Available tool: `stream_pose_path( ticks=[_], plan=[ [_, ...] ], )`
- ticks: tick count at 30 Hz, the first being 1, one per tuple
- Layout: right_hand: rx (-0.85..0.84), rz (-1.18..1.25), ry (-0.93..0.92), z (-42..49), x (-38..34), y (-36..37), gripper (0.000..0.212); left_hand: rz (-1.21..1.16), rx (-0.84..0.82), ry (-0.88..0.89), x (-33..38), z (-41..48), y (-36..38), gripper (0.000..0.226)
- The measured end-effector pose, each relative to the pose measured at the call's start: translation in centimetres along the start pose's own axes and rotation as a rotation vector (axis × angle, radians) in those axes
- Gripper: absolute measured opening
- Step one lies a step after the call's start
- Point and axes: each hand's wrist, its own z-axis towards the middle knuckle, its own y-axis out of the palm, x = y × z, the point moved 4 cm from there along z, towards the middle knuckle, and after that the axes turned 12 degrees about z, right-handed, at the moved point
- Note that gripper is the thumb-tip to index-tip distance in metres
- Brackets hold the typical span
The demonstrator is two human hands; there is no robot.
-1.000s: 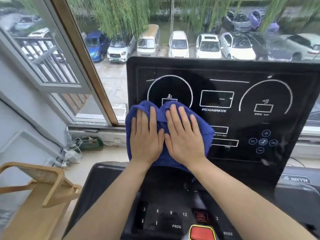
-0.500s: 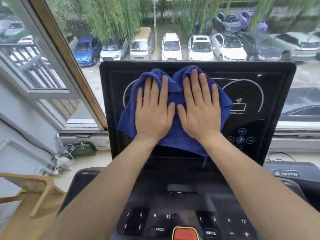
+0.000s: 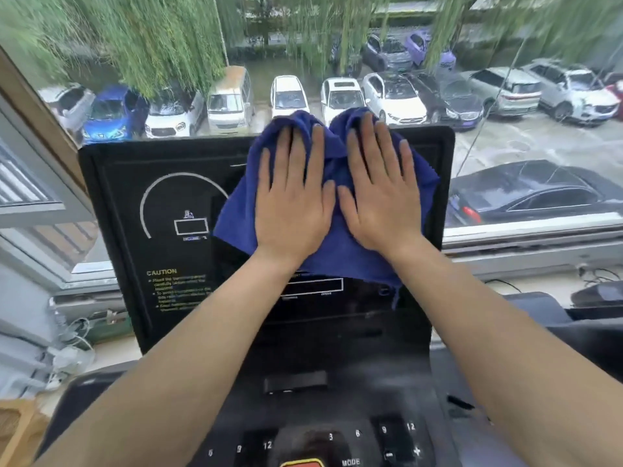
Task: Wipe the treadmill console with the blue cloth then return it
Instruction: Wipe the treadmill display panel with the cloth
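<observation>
The blue cloth [image 3: 337, 261] lies spread against the upper right part of the black treadmill console screen [image 3: 168, 203], its top edge bunched over the screen's upper rim. My left hand [image 3: 293, 197] and my right hand [image 3: 381, 193] press flat on the cloth side by side, fingers stretched upward, thumbs almost touching. The cloth hides the screen's middle and right markings. A dial outline and a CAUTION label show on the left part.
Below the screen sits the lower control panel [image 3: 303, 382] with number keys and a red stop button [image 3: 301, 463]. A window with a sill [image 3: 526, 244] stands just behind. Cables and plugs [image 3: 67, 352] lie at the left, a wooden chair [image 3: 17, 429] at bottom left, another black machine [image 3: 590, 318] at right.
Both hands have slid the cloth from the screen's lower left up and to the right, now reaching the top rim. The camera view has shifted with them.
</observation>
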Motion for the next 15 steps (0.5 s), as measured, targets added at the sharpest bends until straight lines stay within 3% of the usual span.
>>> stream_pose_path(
  ticks=[5, 10, 15],
  plan=[
    [0.014, -0.012, 0.172, -9.2, 4.1, 1.1, 0.070, -0.035, -0.053, 0.248, 7.4, -4.7, 1.5, 0.068],
    [-0.157, -0.053, 0.128, -18.4, 1.2, 4.2, 0.075, 0.027, -0.147, 0.407, 6.5, -14.2, 3.3, 0.071],
    [-0.150, -0.021, -0.058, -9.0, -2.1, 3.2, 0.072, 0.061, -0.057, 0.232, -0.8, -9.7, 2.4, 0.066]
  ],
)
